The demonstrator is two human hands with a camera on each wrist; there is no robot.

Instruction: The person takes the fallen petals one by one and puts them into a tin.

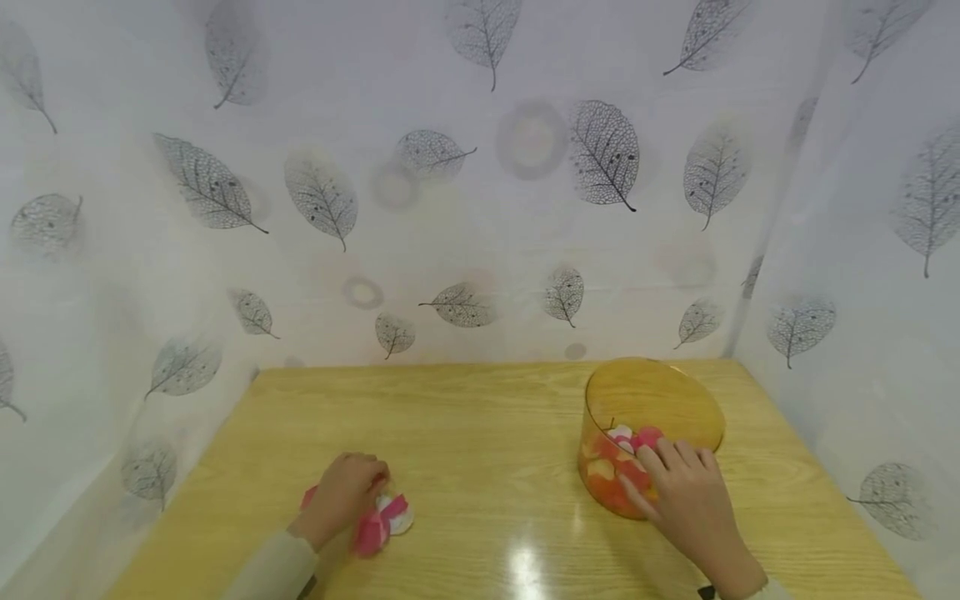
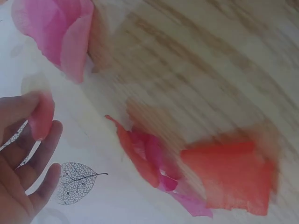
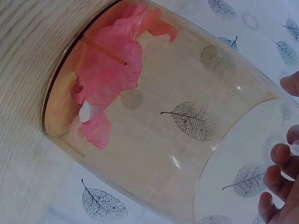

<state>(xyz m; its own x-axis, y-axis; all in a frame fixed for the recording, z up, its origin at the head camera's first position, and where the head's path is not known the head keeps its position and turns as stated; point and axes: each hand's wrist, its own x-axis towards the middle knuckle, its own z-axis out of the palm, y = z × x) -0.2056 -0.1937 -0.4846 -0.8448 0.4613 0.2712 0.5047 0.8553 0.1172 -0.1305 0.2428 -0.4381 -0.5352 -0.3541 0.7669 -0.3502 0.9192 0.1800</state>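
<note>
On the left of the table in the head view is my left hand (image 1: 345, 496), among pink petal-like pieces (image 1: 371, 534). Its thumb and fingers pinch a small pinkish-red petal-like piece (image 2: 43, 115) in the left wrist view. A red piece (image 2: 229, 179) and a pink folded one (image 2: 65, 35) lie near it. At the front rim of a clear, orange-tinted container (image 1: 652, 392) is my right hand (image 1: 688, 504), with loosely bent fingers. In the right wrist view these fingers (image 3: 278, 179) stand by the container's mouth and hold nothing. Pink petal-like pieces (image 3: 112, 63) lie inside at its bottom.
The light wood table (image 1: 480, 433) carries the container at its right side. Around it hang pale curtains (image 1: 487, 225) printed with dark leaves, at the back and both sides. A thin brownish stick (image 3: 103, 49) shows against the pink pieces in the container.
</note>
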